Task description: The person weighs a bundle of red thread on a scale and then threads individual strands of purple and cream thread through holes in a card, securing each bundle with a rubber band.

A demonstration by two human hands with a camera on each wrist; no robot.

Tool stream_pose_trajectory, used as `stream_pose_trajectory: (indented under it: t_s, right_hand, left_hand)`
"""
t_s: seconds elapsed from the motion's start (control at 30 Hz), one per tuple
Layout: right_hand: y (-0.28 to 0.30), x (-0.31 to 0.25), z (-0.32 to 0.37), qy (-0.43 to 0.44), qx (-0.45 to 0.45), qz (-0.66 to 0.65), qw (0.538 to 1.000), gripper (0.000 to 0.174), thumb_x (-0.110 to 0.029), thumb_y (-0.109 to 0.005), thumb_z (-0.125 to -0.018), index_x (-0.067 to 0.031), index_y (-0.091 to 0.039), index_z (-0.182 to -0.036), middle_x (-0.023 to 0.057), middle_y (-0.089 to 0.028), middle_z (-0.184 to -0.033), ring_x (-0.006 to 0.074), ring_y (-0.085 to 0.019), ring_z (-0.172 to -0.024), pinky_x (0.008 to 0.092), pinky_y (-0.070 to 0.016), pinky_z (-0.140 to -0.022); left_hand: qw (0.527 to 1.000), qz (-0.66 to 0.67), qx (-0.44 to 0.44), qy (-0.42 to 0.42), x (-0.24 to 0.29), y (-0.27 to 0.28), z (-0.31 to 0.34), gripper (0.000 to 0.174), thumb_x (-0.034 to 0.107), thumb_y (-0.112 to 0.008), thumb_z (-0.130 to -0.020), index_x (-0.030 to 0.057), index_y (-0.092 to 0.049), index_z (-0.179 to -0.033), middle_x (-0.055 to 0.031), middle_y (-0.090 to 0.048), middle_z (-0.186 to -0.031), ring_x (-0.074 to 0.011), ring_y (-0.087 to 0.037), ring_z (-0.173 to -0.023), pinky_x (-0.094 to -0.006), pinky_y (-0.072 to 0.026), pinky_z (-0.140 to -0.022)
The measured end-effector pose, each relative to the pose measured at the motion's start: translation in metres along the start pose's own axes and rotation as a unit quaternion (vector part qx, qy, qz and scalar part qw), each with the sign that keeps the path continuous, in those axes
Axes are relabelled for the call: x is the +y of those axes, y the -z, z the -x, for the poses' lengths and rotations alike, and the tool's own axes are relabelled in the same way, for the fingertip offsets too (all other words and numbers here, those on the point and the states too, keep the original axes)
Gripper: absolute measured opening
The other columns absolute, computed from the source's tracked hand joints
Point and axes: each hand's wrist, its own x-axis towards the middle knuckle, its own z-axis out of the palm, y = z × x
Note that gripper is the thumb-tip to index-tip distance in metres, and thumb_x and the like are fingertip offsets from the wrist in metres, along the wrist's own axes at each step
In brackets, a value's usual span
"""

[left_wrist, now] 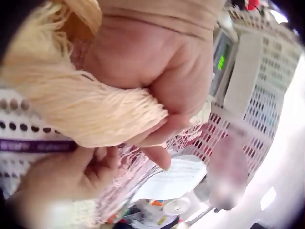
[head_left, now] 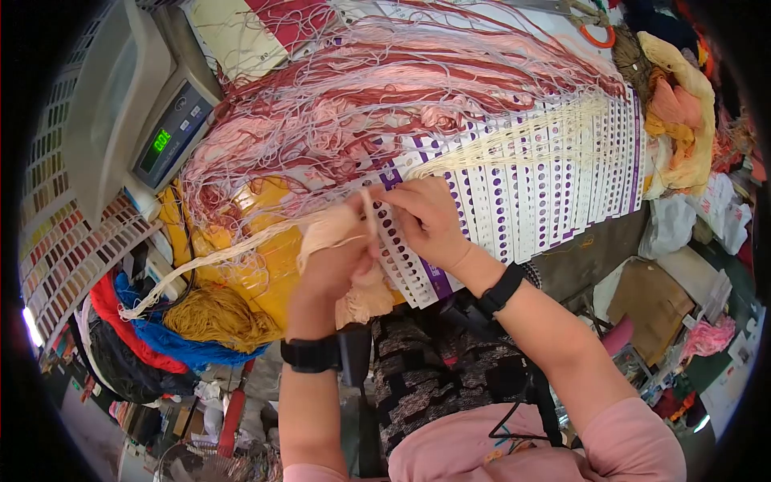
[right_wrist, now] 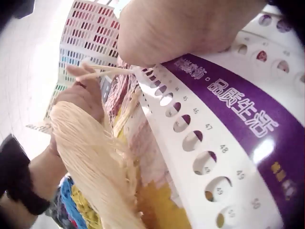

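Note:
My left hand (head_left: 337,253) grips a hank of pale peach thread (left_wrist: 95,112), which hangs down past the palm in a thick bundle. A few strands (right_wrist: 102,72) stretch from the left fingers across to my right hand (head_left: 430,221). The right hand has its fingers curled and pinches those strands at the edge of a white punched card (right_wrist: 193,140) with numbered holes and a purple strip. Its fingertips are mostly hidden in the right wrist view. A long cream tail of thread (head_left: 217,255) trails leftward from beside the left hand.
Pink, red and lilac threads (head_left: 337,120) spread over the table behind more punched cards (head_left: 522,185) strung with cream thread. A digital scale (head_left: 173,132) stands at left by colour charts (head_left: 76,249). Mustard (head_left: 217,317) and blue hanks (head_left: 152,329) lie at the front left.

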Motion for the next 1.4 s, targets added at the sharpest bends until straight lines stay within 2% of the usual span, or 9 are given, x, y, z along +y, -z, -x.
stream_pose_trajectory:
  t_s: [0.17,0.23,0.53,0.6,0.77,0.8,1.0,1.2,1.4]
  right_hand:
    - [0.003,-0.018,-0.01,-0.038,-0.055,0.079,0.995,0.035,-0.012,-0.061,-0.059,-0.0127,-0.054,-0.092,0.0036,-0.046,-0.082,0.0197,-0.045,-0.072,0.0326,-0.0286,-0.063]
    - [-0.001,-0.021,-0.011,-0.059,-0.063,0.111,0.99,0.04,-0.021,-0.066,-0.056,-0.0149,-0.053,-0.093,0.0037,-0.044,-0.084,0.0188,-0.044,-0.076,0.0336,-0.0278,-0.065]
    - [-0.005,-0.036,-0.019,-0.082,-0.078,0.114,0.987,0.036,-0.017,-0.065,-0.057,-0.0141,-0.053,-0.092,0.0041,-0.043,-0.078,0.0206,-0.043,-0.079,0.0346,-0.0285,-0.067]
    - [-0.005,-0.038,-0.02,-0.094,-0.107,0.122,0.982,0.037,-0.018,-0.065,-0.059,-0.0133,-0.053,-0.093,0.0047,-0.043,-0.077,0.0209,-0.043,-0.079,0.0351,-0.029,-0.066]
    - [0.006,-0.063,-0.032,-0.152,-0.188,0.139,0.96,0.037,-0.015,-0.064,-0.062,-0.01,-0.052,-0.096,0.0101,-0.046,-0.086,0.0263,-0.046,-0.084,0.0359,-0.0357,-0.071]
    - [0.009,-0.071,-0.034,-0.165,-0.2,0.133,0.957,0.037,-0.014,-0.063,-0.063,-0.0094,-0.051,-0.098,0.0113,-0.046,-0.088,0.0273,-0.046,-0.085,0.0353,-0.0373,-0.071]
    - [0.047,-0.195,-0.038,-0.148,-0.24,-0.153,0.947,0.015,-0.012,-0.061,-0.069,-0.0018,-0.055,-0.079,0.0054,-0.052,-0.074,0.0182,-0.052,-0.069,0.0295,-0.0409,-0.06]
    - [0.066,-0.328,-0.043,-0.353,-0.369,-0.428,0.745,0.009,-0.005,-0.054,-0.076,0.0011,-0.059,-0.081,0.0023,-0.056,-0.061,0.0052,-0.049,-0.052,0.0172,-0.0369,-0.045]
    - [0.082,-0.351,-0.036,-0.35,-0.291,-0.469,0.757,0.007,-0.006,-0.055,-0.075,0.0006,-0.059,-0.074,0.0024,-0.054,-0.058,0.0057,-0.047,-0.048,0.0174,-0.0364,-0.044]
  left_hand:
    - [0.868,-0.483,0.111,0.041,0.026,0.013,0.014,0.019,0.019,-0.054,-0.077,0.005,-0.054,-0.091,-0.0024,-0.052,-0.061,-0.0086,-0.047,-0.046,-0.0208,-0.0374,-0.041]
    - [0.957,0.002,0.291,0.024,0.015,0.056,0.062,0.026,0.019,-0.045,-0.08,0.0064,-0.049,-0.102,0.0003,-0.05,-0.066,-0.01,-0.042,-0.043,-0.0208,-0.035,-0.039]
    - [0.846,0.289,0.379,-0.239,0.071,0.198,0.204,0.022,0.017,-0.039,-0.087,0.0004,-0.046,-0.1,-0.0037,-0.055,-0.071,-0.0037,-0.043,-0.048,-0.0149,-0.0354,-0.042]
    - [0.906,0.241,0.206,-0.279,0.06,0.219,0.238,0.029,0.021,-0.04,-0.087,0.0005,-0.046,-0.106,-0.0048,-0.056,-0.077,-0.0049,-0.048,-0.056,-0.018,-0.0408,-0.05]
    - [0.888,0.133,0.348,-0.271,0.049,0.058,0.257,0.017,0.013,-0.042,-0.084,0.0013,-0.048,-0.095,-0.0032,-0.054,-0.086,-0.0127,-0.054,-0.064,-0.0277,-0.0472,-0.062]
    - [0.923,0.297,0.063,-0.237,0.042,0.056,0.273,0.018,0.015,-0.046,-0.083,0.0005,-0.049,-0.093,-0.004,-0.053,-0.081,-0.0118,-0.051,-0.054,-0.0231,-0.0434,-0.046]
    - [0.936,0.219,0.086,-0.264,0.035,-0.014,0.286,0.049,0.039,-0.042,-0.083,-0.0009,-0.042,-0.112,-0.0168,-0.046,-0.114,-0.0259,-0.045,-0.105,-0.0412,-0.0385,-0.087]
    - [0.922,0.259,-0.046,-0.283,0.031,-0.022,0.305,0.061,0.043,-0.036,-0.084,-0.0044,-0.029,-0.123,-0.0128,-0.038,-0.122,-0.0191,-0.043,-0.106,-0.0298,-0.0337,-0.089]
    - [0.906,0.229,-0.001,-0.357,0.03,-0.025,0.328,0.044,0.026,-0.05,-0.081,-0.0057,-0.043,-0.11,-0.0173,-0.047,-0.111,-0.0227,-0.051,-0.093,-0.034,-0.0424,-0.08]
